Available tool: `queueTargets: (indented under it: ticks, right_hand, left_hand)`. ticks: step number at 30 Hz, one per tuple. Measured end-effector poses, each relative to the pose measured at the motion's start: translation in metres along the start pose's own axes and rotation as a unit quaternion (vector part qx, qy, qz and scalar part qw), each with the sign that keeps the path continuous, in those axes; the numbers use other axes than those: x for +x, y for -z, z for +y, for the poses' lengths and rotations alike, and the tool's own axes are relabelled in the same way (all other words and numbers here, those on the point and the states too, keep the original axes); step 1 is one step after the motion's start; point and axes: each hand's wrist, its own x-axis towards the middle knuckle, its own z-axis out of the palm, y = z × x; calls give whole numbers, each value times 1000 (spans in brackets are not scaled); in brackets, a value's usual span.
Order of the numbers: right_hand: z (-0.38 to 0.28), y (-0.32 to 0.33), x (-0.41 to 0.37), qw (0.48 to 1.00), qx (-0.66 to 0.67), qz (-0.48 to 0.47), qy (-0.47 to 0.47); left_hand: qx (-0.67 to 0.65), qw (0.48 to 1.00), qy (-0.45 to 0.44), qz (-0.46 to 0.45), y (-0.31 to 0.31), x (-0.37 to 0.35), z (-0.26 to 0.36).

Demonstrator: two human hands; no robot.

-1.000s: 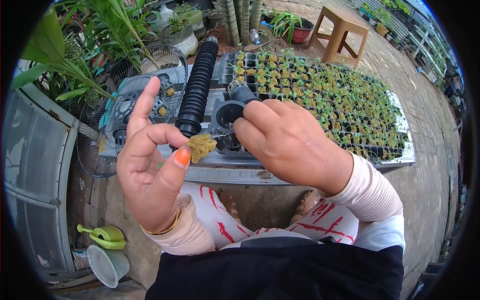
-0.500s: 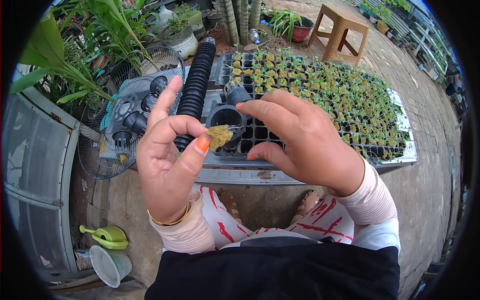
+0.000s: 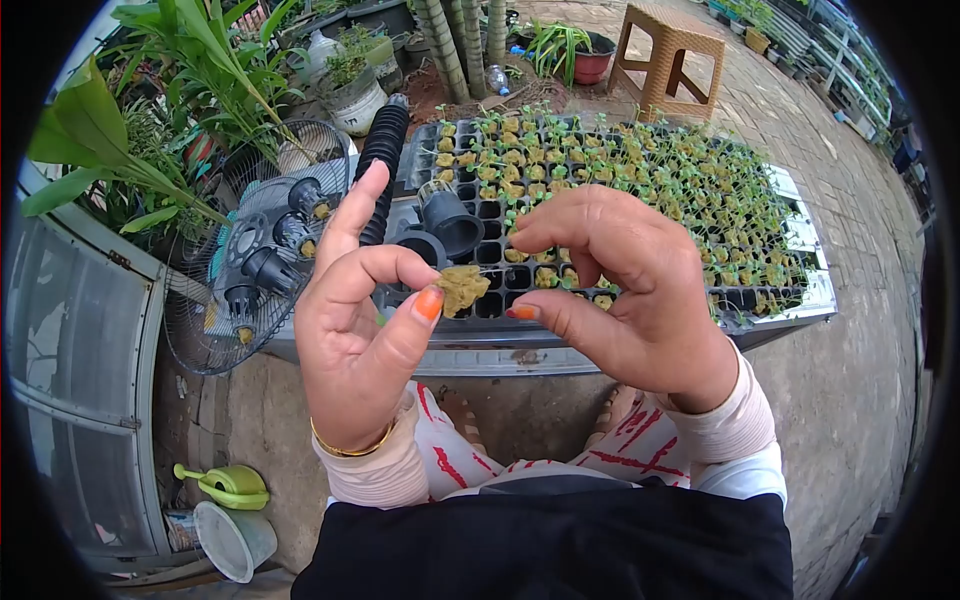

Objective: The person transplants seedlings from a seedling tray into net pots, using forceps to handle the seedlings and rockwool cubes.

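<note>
Between the thumb and index finger of my left hand is a tan growing-sponge plug, with thin pale strands at its right edge. My right hand is just to the right of the plug, thumb and fingers apart with nothing between them. Behind the plug, a black net pot lies tipped over at the tray's edge. Another black pot beside it is partly hidden by my left hand. The black seedling tray holds many sprouts in similar plugs, partly covered by my right hand.
At left, several filled net pots rest on a wire fan guard. A black corrugated tube leans behind my left hand. A brown stool stands behind the tray. A green watering can and white bucket are lower left.
My right hand has drawn back from the black pots, showing more of the tipped one. My left hand, still pinching the plug, has shifted slightly right and down in view.
</note>
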Motion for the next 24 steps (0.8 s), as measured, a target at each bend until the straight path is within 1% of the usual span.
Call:
queueTargets:
  ticks: [4, 7, 10, 12, 17, 19, 20, 22, 23, 24]
  right_hand:
    - [5, 1, -5, 999, 25, 0, -20]
    - [7, -3, -7, 1000, 29, 11, -4]
    - [9, -2, -7, 1000, 30, 5, -8]
    - [9, -2, -7, 999, 34, 6, -16]
    - [8, 5, -9, 999, 34, 0, -29]
    - [9, 12, -11, 997, 49, -61, 11]
    - [8, 16, -12, 997, 49, -62, 12]
    - [1, 23, -14, 989, 65, -136, -10]
    - [-3, 23, -14, 988, 65, -138, -10]
    - [-8, 21, -13, 995, 24, -98, -28]
  left_hand:
    - [24, 999, 22, -16, -5, 0, 2]
    - [20, 999, 3, -25, -8, 0, 1]
    - [26, 999, 21, -31, -8, 0, 2]
    - [38, 999, -6, -38, -8, 1, 0]
    - [38, 999, -3, -32, -5, 0, -3]
    - [37, 999, -3, -26, -3, 0, -3]
    - [45, 999, -6, -29, -2, 0, -2]
    - [53, 998, -8, -30, -1, 0, -2]
    - [58, 998, -11, -32, -1, -1, -1]
    - [63, 997, -14, -34, -1, -1, -1]
